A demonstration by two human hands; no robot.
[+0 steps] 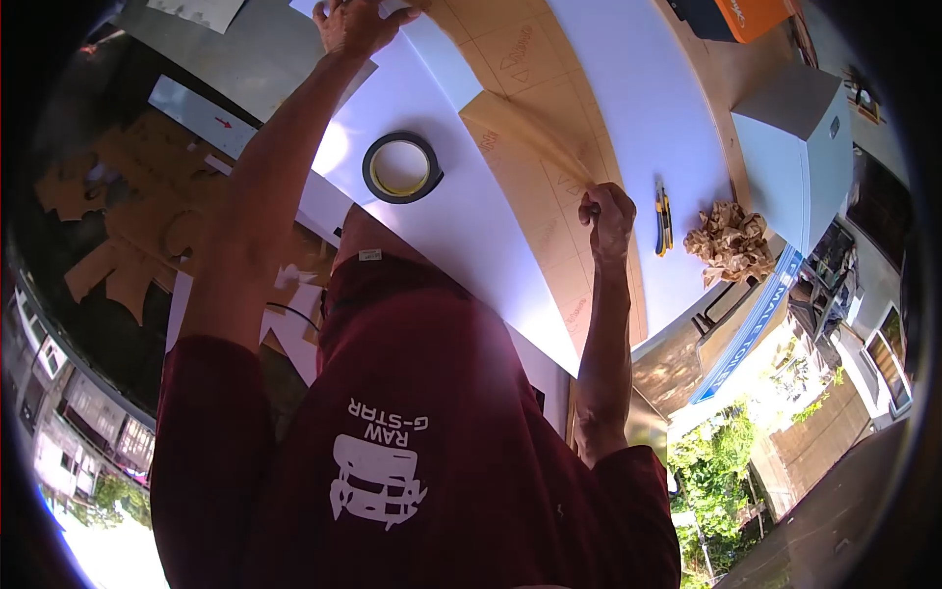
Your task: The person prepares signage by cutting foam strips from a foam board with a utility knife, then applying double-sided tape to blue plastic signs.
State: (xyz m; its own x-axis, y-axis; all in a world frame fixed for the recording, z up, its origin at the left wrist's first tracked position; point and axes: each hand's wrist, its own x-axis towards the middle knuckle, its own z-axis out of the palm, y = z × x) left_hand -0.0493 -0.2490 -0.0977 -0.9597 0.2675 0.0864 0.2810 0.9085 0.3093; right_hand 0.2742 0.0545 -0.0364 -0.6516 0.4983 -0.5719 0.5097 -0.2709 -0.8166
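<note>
Brown printed paper (554,211) lies as a long strip over a white board (471,211), with a raised fold running diagonally across it. My right hand (608,211) is closed on the paper at the lower end of this fold. At the top edge, my left hand (358,25) has its thumb spread out beside the upper left edge of the paper; some fingertips are cut off by the frame. A roll of tape (373,169) lies flat on the board between my arms.
A yellow and black cutter (664,221) lies right of my right hand, beside crumpled brown paper (729,243). An orange and black box (741,15) stands at the top right, above a grey-blue folded panel (805,167). Cardboard offcuts (123,211) lie at the left.
</note>
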